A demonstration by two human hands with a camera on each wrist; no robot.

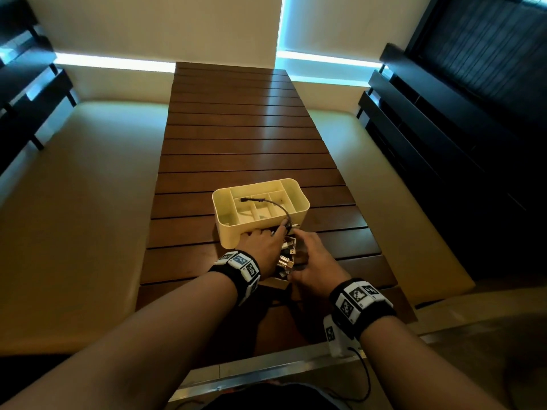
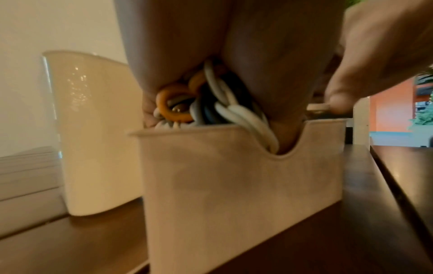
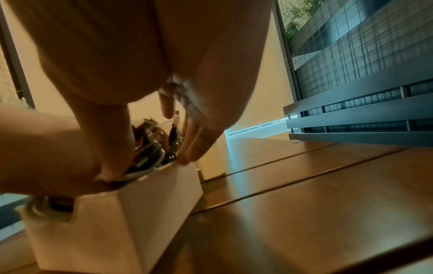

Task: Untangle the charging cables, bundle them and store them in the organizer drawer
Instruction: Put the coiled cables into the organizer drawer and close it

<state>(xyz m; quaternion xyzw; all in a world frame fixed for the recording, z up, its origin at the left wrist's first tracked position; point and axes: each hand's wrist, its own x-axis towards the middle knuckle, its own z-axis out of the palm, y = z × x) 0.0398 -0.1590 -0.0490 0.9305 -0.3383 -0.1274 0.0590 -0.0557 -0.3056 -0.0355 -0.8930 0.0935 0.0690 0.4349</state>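
Slatted wooden table [image 1: 242,137] positioned centrally, between cream floor [image 1: 83,220] areas on both sides. Dark railing [image 1: 450,119] located at right, dark bench [image 1: 26,84] at left. Metal threshold strip [image 1: 266,371] located along near edge.

Orange, white and dark cables [image 2: 211,100]; cream organizer [image 1: 260,208].

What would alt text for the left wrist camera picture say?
A left hand presses a tangle of orange, white and dark cables into a small beige box with a notched rim, on a wooden table. A cream organizer stands behind.
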